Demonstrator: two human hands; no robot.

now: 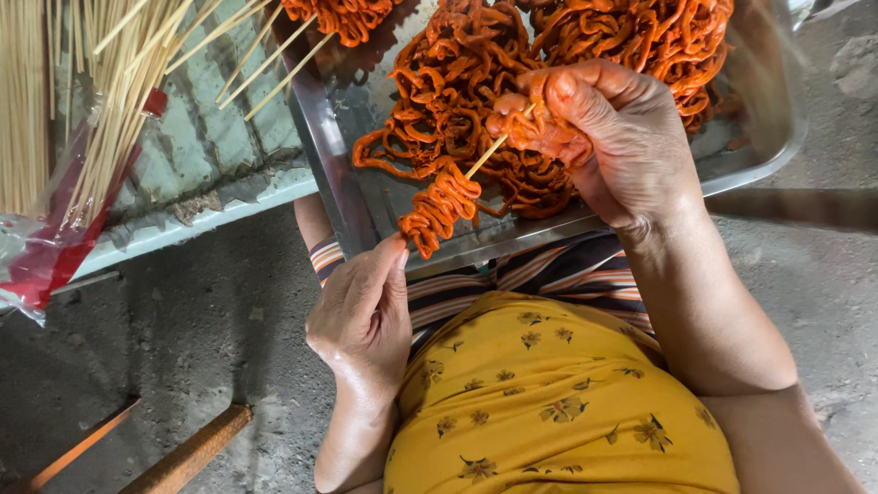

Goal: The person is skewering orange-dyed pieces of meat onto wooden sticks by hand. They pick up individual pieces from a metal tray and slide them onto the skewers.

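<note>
Head view shows your left hand (361,316) pinching the bamboo skewer (487,154) threaded with ruffled orange strips (439,207), your right hand (608,137) clutching glossy meat over the steel tray (334,174).

Two hands, the left hand (361,316) and right hand (613,137), worked one skewer (485,155), above one metal tray (329,155), beside one skewer bundle (110,101).

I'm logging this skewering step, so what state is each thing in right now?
Left hand: pinching the lower end of the skewer.
Right hand: closed on orange strips at the skewer's upper end.
Skewer: tilted, partly loaded with folded orange strips.
Metal tray: holding a pile of loose orange strips.
Bare sticks: unused, spilling from an open plastic bag.
</note>
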